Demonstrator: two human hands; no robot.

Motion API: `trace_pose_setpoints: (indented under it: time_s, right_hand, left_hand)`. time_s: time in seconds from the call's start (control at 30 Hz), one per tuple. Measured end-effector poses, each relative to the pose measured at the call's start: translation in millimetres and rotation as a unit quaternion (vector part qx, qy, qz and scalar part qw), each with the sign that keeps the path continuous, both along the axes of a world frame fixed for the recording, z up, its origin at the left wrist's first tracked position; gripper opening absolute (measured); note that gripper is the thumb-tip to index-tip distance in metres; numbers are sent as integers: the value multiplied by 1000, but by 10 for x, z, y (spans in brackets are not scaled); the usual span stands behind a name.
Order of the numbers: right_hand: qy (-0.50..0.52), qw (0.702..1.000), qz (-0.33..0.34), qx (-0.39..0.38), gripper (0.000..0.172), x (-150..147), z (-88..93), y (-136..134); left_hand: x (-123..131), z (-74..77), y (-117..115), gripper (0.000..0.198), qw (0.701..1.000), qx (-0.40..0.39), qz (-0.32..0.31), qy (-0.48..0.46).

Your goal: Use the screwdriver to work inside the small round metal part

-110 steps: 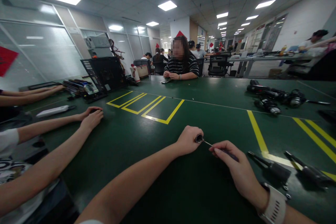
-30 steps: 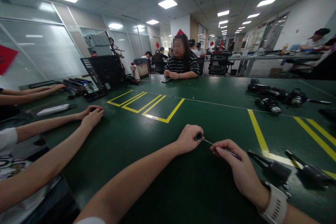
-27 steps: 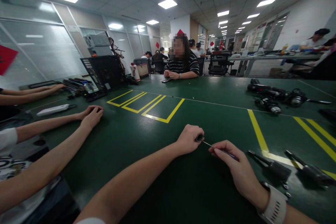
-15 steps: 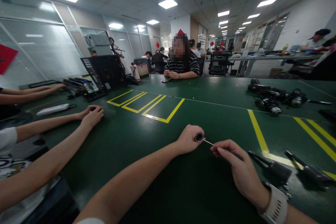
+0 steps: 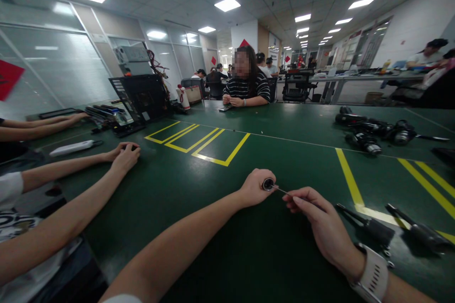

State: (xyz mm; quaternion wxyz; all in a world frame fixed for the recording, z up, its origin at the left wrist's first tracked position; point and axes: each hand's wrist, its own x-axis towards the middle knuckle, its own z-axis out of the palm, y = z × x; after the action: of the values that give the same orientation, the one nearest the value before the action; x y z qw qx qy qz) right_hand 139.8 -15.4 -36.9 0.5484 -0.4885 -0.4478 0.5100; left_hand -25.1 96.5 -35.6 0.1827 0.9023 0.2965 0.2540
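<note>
My left hand (image 5: 254, 188) is closed around a small dark cylinder, whose round open end (image 5: 268, 184) with a shiny metal rim faces me. Most of the cylinder is hidden in the palm. Between the thumb and fingers of my right hand (image 5: 314, 210) is a thin metal rod (image 5: 281, 190). Its far tip meets the edge of the open end; whether it goes inside I cannot tell. On the green table (image 5: 220, 227), right of my right hand, lie two black tools with narrow shafts, one nearer (image 5: 378, 231) and one farther right (image 5: 424, 236).
Small metal rings (image 5: 390, 264) lie by the nearer tool. Several black tool bodies (image 5: 369, 139) sit at the back right. Yellow tape (image 5: 238, 149) marks the table. At left, a co-worker's hands (image 5: 124, 156) hold something dark. Another person (image 5: 249, 87) sits opposite.
My right hand has shifted slightly left, bringing the rod closer along the cylinder's open end. The cylinder has tilted a little and moved slightly left. My left hand stays almost still.
</note>
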Motion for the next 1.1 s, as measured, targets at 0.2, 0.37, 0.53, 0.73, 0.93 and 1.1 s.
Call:
trace_pose_setpoints:
  time_s: [0.2, 0.37, 0.53, 0.73, 0.93, 1.1]
  right_hand:
    - [-90, 996, -12, 15, 17, -32, -2, -20]
    - [-84, 996, 2, 22, 18, -20, -11, -7]
    - [-19, 1000, 7, 18, 15, 5, -29, 15]
    - [-25, 999, -10, 20, 15, -14, -26, -9]
    - [-80, 997, 13, 11, 16, -14, -33, -18]
    - [-27, 1000, 12, 12, 16, -6, -10, 0]
  left_hand:
    - [11, 8, -30, 8, 998, 53, 1, 42]
    - [6, -20, -10, 12, 999, 42, 7, 23]
    - [-2, -62, 29, 16, 1000, 9, 6, -20]
    - [5, -45, 12, 12, 1000, 22, 3, -8]
    - [9, -16, -32, 10, 998, 58, 7, 24]
    - [-6, -16, -7, 13, 999, 36, -16, -12]
